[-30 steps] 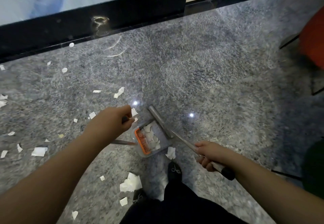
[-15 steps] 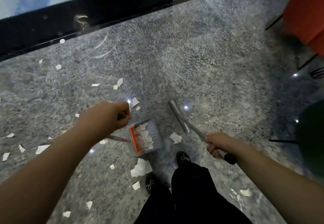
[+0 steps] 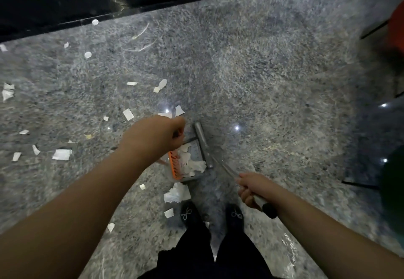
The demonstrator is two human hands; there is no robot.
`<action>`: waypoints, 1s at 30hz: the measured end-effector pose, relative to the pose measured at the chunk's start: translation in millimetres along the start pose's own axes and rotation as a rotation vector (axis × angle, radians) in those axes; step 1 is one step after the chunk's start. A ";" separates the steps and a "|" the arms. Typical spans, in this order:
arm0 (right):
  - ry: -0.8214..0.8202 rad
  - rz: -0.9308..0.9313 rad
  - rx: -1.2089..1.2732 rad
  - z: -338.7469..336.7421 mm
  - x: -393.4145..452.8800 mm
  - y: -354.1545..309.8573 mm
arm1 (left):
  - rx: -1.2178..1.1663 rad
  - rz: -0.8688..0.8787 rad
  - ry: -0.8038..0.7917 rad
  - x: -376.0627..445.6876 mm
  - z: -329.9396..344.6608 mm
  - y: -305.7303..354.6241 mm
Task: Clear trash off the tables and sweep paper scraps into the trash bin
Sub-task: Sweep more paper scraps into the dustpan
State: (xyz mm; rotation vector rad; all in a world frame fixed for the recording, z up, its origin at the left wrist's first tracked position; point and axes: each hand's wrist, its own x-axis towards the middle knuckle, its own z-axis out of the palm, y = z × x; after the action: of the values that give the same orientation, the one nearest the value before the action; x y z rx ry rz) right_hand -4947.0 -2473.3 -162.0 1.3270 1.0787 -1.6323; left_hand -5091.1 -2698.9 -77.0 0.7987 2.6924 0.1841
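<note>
White paper scraps (image 3: 192, 165) heaped in the dustpan (image 3: 190, 160), now with broom head (image 3: 202, 143) back against its right edge. Left hand (image 3: 157, 138) clenched on dustpan handle, right hand (image 3: 253, 188) gripping broom stick. More scraps (image 3: 62, 154) scattered left on speckled grey floor (image 3: 273, 95); dark baseboard (image 3: 65, 5) far.

Right hand (image 3: 251, 188) grips broom (image 3: 202, 141); scraps (image 3: 190, 162) fill dustpan (image 3: 197, 147).

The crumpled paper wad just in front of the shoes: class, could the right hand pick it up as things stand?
Probably not yet: the right hand grips the broom handle, so its fingers are occupied, though nothing covers the wad.
</note>
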 end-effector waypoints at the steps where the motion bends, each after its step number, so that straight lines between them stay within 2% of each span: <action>1: -0.006 -0.010 -0.019 3.4 -3.6 -3.6 | 0.005 0.000 0.019 -1.4 -0.2 -1.1; 5: -0.025 -0.043 -0.142 13.8 -15.3 -14.1 | -0.055 -0.049 0.054 -15.8 -1.2 -12.1; 11: -0.004 -0.140 -0.246 38.1 -21.3 -37.5 | -0.272 -0.395 0.197 -56.2 -4.3 -63.5; 16: 0.010 -0.167 -0.274 60.4 -10.1 -72.3 | -0.324 -0.578 0.335 -76.9 -13.8 -97.1; 24: 0.004 -0.242 -0.492 97.5 12.5 -173.6 | -0.322 -0.718 0.352 -57.0 -23.3 -136.5; 30: 0.040 -0.222 -0.658 126.0 51.3 -270.5 | -0.279 -0.824 0.206 -16.7 -29.6 -161.8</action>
State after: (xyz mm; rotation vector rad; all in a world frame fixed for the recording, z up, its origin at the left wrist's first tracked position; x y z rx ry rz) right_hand -5248.8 -2496.8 -159.9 0.8238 1.6518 -1.2274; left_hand -5170.1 -2844.2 -79.2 -0.4453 2.8408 0.4350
